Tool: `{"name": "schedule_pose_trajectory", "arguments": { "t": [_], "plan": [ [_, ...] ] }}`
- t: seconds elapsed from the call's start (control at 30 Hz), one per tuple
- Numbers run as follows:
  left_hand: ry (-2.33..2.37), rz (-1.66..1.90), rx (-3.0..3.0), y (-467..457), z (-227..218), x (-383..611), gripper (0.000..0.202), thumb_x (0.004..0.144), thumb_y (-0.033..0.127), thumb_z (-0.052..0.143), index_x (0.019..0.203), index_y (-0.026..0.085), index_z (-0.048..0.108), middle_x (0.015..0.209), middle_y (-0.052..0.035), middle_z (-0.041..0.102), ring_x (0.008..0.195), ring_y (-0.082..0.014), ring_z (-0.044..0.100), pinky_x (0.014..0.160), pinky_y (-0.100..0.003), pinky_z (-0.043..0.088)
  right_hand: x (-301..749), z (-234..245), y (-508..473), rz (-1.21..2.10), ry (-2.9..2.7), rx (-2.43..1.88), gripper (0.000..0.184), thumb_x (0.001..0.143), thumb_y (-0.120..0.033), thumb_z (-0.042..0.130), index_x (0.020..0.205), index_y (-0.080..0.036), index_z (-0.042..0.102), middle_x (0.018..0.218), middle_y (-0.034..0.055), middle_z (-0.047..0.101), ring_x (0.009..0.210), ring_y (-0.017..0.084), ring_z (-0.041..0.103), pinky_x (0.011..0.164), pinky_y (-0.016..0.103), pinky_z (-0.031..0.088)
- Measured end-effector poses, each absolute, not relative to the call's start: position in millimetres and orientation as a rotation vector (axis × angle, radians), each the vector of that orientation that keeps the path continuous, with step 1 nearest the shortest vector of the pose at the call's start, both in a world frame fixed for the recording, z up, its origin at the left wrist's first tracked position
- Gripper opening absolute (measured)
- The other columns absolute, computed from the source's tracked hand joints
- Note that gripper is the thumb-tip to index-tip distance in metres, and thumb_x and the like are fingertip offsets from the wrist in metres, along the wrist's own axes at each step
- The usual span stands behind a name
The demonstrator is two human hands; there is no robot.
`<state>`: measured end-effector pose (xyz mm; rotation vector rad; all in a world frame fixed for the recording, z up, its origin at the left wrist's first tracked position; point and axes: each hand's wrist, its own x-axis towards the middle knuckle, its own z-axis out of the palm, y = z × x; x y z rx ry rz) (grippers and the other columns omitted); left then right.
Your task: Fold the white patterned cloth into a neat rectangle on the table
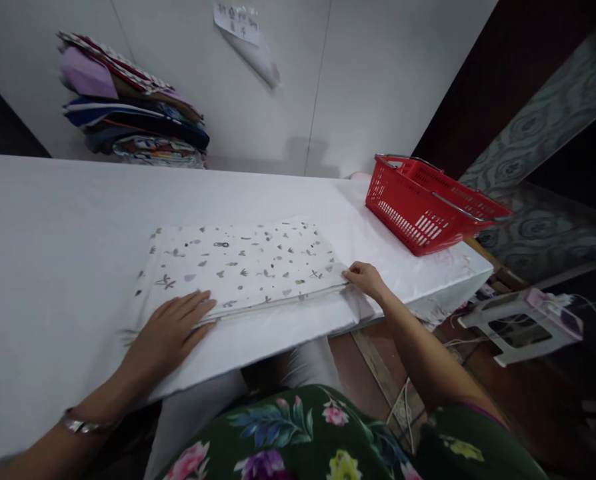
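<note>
A folded white cloth with a small leaf print (243,263) lies flat on the white table (53,220) in front of me. My left hand (171,330) rests palm down on the cloth's near left corner, fingers stretched out and together. My right hand (365,277) pinches the cloth's near right corner between thumb and fingers. A metal bracelet sits on my left wrist.
A red plastic basket (428,203) stands on the table's right end. A stack of folded coloured fabrics (133,110) sits at the back left against the wall. Beyond the table's right edge, a white stool (521,323) stands on the floor. A paper note (238,20) hangs on the wall.
</note>
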<state>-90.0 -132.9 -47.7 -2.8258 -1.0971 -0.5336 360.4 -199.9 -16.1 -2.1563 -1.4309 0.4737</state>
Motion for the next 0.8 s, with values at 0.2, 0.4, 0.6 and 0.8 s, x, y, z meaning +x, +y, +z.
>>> {"name": "schedule_pose_trajectory", "arguments": {
  "t": [0.2, 0.4, 0.6, 0.8],
  "plan": [
    [-1.062, -0.513, -2.801, -132.3, -50.4, -90.9, 0.052, 0.088, 0.053, 0.027, 0.117, 0.022, 0.057, 0.129, -0.0077, 0.054, 0.12, -0.0246, 0.048, 0.099, -0.042, 0.036, 355.7, -16.4, -198.3, 0.575, -1.281, -1.971, 0.029, 0.07, -0.047, 0.056, 0.065, -0.018, 0.054, 0.05, -0.0048, 0.047, 0.049, 0.01, 0.044, 0.048, 0.021, 0.033],
    [-1.047, -0.545, -2.785, -132.9, -51.0, -90.6, 0.052, 0.088, 0.052, 0.028, 0.117, 0.021, 0.057, 0.129, -0.0088, 0.054, 0.118, -0.0252, 0.05, 0.099, -0.043, 0.036, 351.3, -24.7, -198.5, 0.675, -1.307, -2.171, 0.025, 0.074, -0.042, 0.054, 0.067, -0.018, 0.054, 0.049, -0.0045, 0.048, 0.045, 0.009, 0.045, 0.046, 0.021, 0.033],
    [-1.056, -0.569, -2.833, -132.3, -52.9, -91.8, 0.05, 0.087, 0.053, 0.032, 0.117, 0.022, 0.058, 0.129, -0.0079, 0.054, 0.119, -0.0251, 0.049, 0.1, -0.042, 0.036, 353.1, -22.6, -199.2, 0.65, -1.416, -2.256, 0.026, 0.073, -0.039, 0.057, 0.058, -0.018, 0.053, 0.044, -0.0036, 0.046, 0.047, 0.01, 0.043, 0.049, 0.022, 0.029],
    [-1.249, -0.657, -2.801, -139.5, -40.8, -100.0, 0.046, 0.088, 0.05, 0.034, 0.115, 0.023, 0.059, 0.121, -0.0067, 0.06, 0.114, -0.0235, 0.053, 0.1, -0.043, 0.036, 353.0, -23.8, -201.8, 0.604, -1.602, -2.183, 0.039, 0.075, -0.052, 0.048, 0.054, -0.019, 0.049, 0.049, -0.0036, 0.043, 0.053, 0.011, 0.042, 0.05, 0.023, 0.027]
  ]
}}
